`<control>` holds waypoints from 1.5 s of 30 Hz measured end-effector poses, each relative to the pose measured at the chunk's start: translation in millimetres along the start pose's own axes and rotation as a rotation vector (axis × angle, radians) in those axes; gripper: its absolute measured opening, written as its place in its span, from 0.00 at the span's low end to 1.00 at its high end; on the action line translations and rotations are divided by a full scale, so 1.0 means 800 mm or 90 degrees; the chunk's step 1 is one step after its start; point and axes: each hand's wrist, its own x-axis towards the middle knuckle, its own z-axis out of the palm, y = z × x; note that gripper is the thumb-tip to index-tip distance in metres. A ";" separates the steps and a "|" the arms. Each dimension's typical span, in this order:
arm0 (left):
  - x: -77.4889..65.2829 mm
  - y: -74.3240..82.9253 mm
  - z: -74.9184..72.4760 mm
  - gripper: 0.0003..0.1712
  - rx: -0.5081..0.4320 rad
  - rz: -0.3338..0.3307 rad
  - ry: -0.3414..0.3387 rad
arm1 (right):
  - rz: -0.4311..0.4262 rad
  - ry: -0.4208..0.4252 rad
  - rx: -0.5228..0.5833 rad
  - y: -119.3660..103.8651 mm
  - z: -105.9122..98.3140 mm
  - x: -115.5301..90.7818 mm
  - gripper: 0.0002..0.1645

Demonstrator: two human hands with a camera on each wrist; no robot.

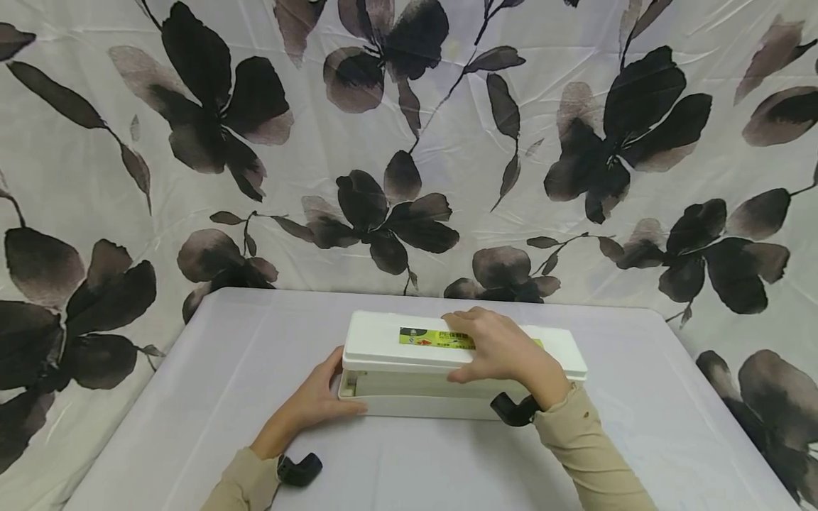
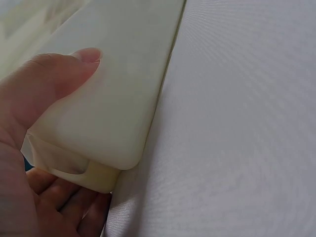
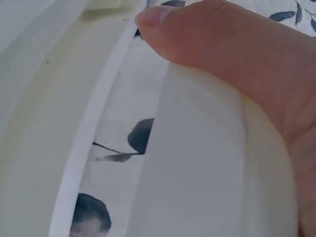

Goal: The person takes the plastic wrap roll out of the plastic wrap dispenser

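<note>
I find the box [image 1: 422, 407] on the table [image 1: 192, 411], its lid [image 1: 377, 337] raised at the front, neither seated nor set aside; I judge work midway. Left hand [image 1: 316, 396] fingers grip the box's left end; right hand [image 1: 503, 349] fingers grip the lid.

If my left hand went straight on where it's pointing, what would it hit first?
Probably the white box: your left hand grips its left end, though depth there is hard to judge.

Box [image 1: 422, 407] on table [image 1: 396, 465] | lid [image 1: 390, 356] over box | label [image 1: 434, 338] on lid | cloth [image 1: 486, 163] behind table
</note>
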 end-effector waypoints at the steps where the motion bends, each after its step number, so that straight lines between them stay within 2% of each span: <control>1: 0.000 0.000 0.000 0.58 -0.001 -0.003 0.000 | 0.002 0.001 -0.002 0.000 -0.001 -0.001 0.50; 11: 0.001 -0.002 -0.002 0.55 -0.003 -0.003 0.001 | 0.015 0.000 -0.020 0.000 -0.015 -0.010 0.48; 16: 0.000 -0.001 -0.002 0.55 -0.011 -0.016 -0.002 | 0.031 0.006 -0.025 0.001 -0.021 -0.018 0.48; 27: 0.001 -0.001 0.000 0.54 -0.009 -0.029 -0.004 | 0.046 0.050 -0.010 0.011 -0.023 -0.044 0.49; 45: 0.003 -0.001 -0.002 0.54 -0.016 -0.046 -0.011 | 0.167 0.067 0.015 0.034 -0.019 -0.099 0.52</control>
